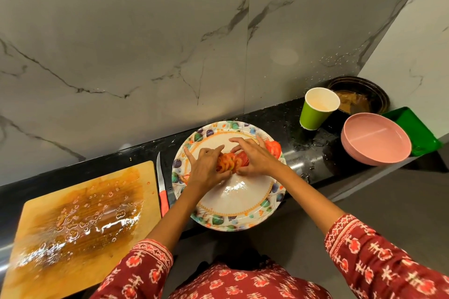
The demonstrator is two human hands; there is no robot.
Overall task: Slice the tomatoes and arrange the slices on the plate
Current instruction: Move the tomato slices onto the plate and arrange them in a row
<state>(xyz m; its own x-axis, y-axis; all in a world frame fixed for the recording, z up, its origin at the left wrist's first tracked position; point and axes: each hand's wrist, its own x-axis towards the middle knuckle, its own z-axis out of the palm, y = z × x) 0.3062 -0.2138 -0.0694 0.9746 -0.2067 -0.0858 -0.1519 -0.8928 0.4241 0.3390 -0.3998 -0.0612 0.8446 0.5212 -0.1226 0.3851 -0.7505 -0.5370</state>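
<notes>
head view: arranging step; at frame centre, left hand (206,165) and right hand (255,160) pinch a row of slices (229,162) on the plate (233,211); next, probably fanning them out gently

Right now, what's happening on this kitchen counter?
A person is arranging tomato slices on a floral plate. The left hand and right hand both hold the overlapping row of slices at the plate's middle, with more slices near its far rim. The red-handled knife lies between the plate and a wet, juice-stained cutting board, so slicing looks finished. A green paper cup and pink bowl stand to the right.
</notes>
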